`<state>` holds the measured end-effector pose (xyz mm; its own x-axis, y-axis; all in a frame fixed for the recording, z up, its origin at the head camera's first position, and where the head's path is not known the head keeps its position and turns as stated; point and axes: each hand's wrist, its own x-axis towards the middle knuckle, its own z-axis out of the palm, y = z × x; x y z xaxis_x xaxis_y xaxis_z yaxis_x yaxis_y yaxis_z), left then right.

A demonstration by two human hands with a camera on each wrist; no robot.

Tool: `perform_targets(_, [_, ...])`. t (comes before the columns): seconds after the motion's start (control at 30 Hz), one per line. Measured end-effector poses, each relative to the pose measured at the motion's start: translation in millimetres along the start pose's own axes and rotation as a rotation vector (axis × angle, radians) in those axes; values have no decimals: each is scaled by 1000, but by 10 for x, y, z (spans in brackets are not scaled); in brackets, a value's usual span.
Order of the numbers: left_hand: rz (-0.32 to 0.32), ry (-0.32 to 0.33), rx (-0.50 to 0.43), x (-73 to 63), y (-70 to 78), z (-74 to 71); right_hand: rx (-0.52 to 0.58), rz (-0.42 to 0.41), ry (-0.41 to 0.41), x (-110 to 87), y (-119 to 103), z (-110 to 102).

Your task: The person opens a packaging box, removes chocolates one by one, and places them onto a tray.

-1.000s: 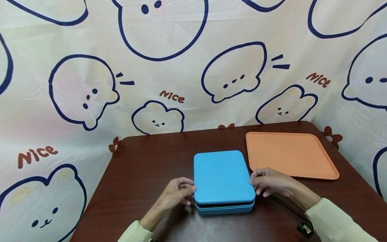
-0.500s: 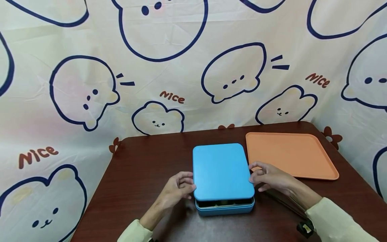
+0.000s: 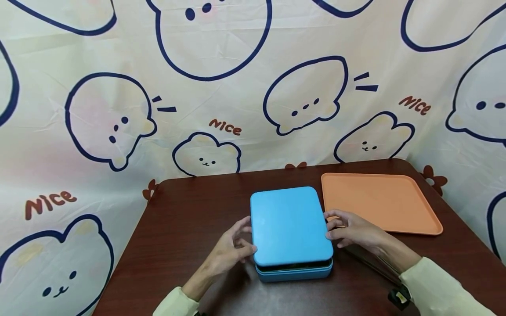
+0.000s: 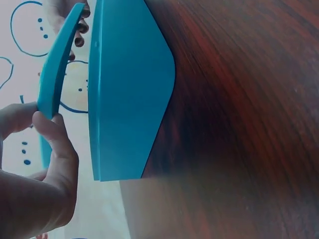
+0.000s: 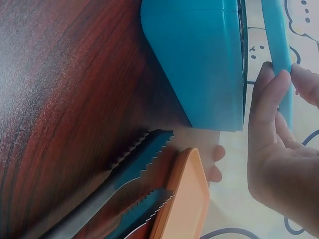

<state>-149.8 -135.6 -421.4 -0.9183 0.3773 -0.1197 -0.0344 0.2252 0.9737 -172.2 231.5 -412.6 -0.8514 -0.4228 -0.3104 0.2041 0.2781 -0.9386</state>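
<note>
A flat blue lid (image 3: 290, 224) hovers over a blue lunch box (image 3: 294, 274), held level from both sides. My left hand (image 3: 229, 245) pinches the lid's left edge, thumb near the front corner. On the opposite edge, my right hand (image 3: 357, 232) grips it between thumb and fingers. Both wrist views show a gap between the lid (image 4: 56, 69) and the box rim, widest in the left one. Only a dark slit of the box's inside appears at the front; its contents are hidden under the lid.
An orange tray (image 3: 379, 202) lies at the back right, close to my right hand. Tongs with serrated tips (image 5: 147, 152) lie on the brown table (image 3: 197, 210), partly under my right forearm. A patterned cloth hangs behind the table.
The lid has risen off the box and shifted slightly away, then its front edge has dipped a little. Both hands moved with it; the left fingers now reach farther along its side.
</note>
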Motion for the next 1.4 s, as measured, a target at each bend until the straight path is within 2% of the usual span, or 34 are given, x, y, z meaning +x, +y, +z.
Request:
perform_targets(0.23, [73, -35, 117, -13, -3, -24, 3, -18, 71, 13, 4, -5])
perform_targets(0.43, [134, -78, 132, -7, -13, -33, 18, -27, 94, 16, -7, -16])
perform_targets(0.6, [159, -94, 143, -3, -13, -39, 10, -33, 116, 23, -7, -16])
perform_targets(0.8, [162, -99, 162, 1, -9, -48, -16, -41, 152, 43, 3, -18])
perform_targets(1.17, [144, -107, 180, -1, -10, -63, -58, -121, 99, 44, 41, -26])
perform_targets(1.4, [126, -121, 157, -1, 29, -96, -72, -133, 123, 34, 3, -24])
